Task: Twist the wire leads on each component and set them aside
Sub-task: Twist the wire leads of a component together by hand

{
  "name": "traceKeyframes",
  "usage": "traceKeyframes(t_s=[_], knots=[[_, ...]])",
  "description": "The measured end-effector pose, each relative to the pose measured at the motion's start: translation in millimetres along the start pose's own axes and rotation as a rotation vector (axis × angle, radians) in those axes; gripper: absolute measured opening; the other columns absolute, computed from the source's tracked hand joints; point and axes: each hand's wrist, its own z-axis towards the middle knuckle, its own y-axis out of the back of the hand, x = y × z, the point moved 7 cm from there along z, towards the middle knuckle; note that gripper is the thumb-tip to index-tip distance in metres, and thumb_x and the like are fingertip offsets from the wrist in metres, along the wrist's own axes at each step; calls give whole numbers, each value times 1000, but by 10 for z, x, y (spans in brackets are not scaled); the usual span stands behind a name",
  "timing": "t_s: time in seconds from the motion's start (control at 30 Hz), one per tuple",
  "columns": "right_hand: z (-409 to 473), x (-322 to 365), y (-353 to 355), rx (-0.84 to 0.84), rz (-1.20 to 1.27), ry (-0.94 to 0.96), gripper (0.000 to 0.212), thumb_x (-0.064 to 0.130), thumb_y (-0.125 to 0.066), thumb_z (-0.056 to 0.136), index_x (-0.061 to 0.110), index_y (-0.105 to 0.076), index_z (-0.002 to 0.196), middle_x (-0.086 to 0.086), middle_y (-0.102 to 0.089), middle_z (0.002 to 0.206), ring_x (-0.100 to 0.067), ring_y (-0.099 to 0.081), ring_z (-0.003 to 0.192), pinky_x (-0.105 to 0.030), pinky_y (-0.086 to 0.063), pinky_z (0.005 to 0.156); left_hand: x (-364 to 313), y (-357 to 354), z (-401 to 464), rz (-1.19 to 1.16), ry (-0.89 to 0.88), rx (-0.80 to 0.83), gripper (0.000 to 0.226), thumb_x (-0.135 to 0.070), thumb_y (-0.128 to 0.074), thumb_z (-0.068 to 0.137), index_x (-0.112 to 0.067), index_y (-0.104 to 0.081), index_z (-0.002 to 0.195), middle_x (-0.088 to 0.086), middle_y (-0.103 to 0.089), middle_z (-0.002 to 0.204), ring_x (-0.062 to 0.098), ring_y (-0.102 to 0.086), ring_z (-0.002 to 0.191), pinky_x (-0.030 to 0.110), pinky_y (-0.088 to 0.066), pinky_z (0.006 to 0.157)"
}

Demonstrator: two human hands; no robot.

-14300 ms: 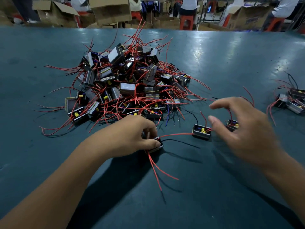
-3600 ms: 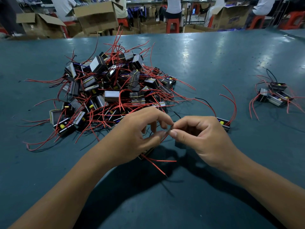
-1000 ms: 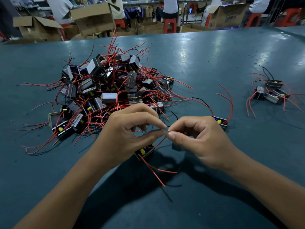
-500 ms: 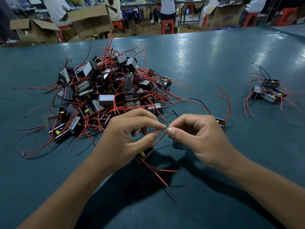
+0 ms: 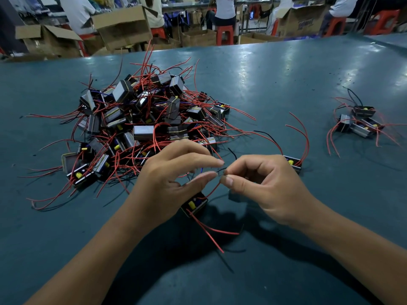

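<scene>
On the table point(image 5: 275, 84), a big pile point(image 5: 141, 119) lies left, a small cluster point(image 5: 359, 124) far right.

Dim overhead light, edge distortion

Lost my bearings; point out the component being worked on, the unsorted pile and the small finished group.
component in hand point(image 5: 196, 204), head view, its black body below the left palm.
unsorted pile point(image 5: 143, 130), head view, a grey block near its middle.
finished group point(image 5: 361, 128), head view, its middle component.

Open cardboard boxes point(image 5: 123, 27), red stools point(image 5: 224, 34), seated people, apparently workers.
</scene>
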Motion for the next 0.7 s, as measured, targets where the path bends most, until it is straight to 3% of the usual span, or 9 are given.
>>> traceKeyframes(t_s=[0.1,0.2,0.37,0.5,0.7], knots=[[1,-1,3,1,46,-12,7,18,-74,84,13,-72,79,-3,-64,67,-13,-55,63,-27,-47,59,-24,17,-21,25,-29,-17,10,-10,-75,90,-10,-79,98,3,-68,100,22,-67,90,36,-52,75],[5,-3,2,6,69,-20,7,17,-75,83,12,-72,79,-5,-65,68,-14,-55,64,-25,-45,61,-55,-28,-29,44,-67,1,14,-9,-73,91,-11,-78,104,1,-69,103,27,-67,88,42,-52,74],[5,-9,15,9,89,-31,5,17,-73,81,13,-72,78,-5,-66,69,-11,-57,65,-21,-47,63,-32,30,-39,43,-58,-45,15,-10,-74,92,-15,-77,106,1,-68,102,24,-67,88,37,-52,70],[-4,-22,-24,59,64,-34,10,16,-72,83,7,-70,80,-15,-64,69,-14,-54,65,-25,-45,62,-59,5,-29,95,-89,-22,14,-12,-76,91,-14,-78,105,2,-68,99,28,-63,81,36,-48,67],[-17,6,-67,119,32,-31,7,14,-71,84,13,-70,77,0,-62,68,-13,-51,63,-25,-43,60,-80,12,-26,203,-148,50,11,-15,-71,95,-13,-81,100,5,-69,96,27,-58,77,39,-46,67]])
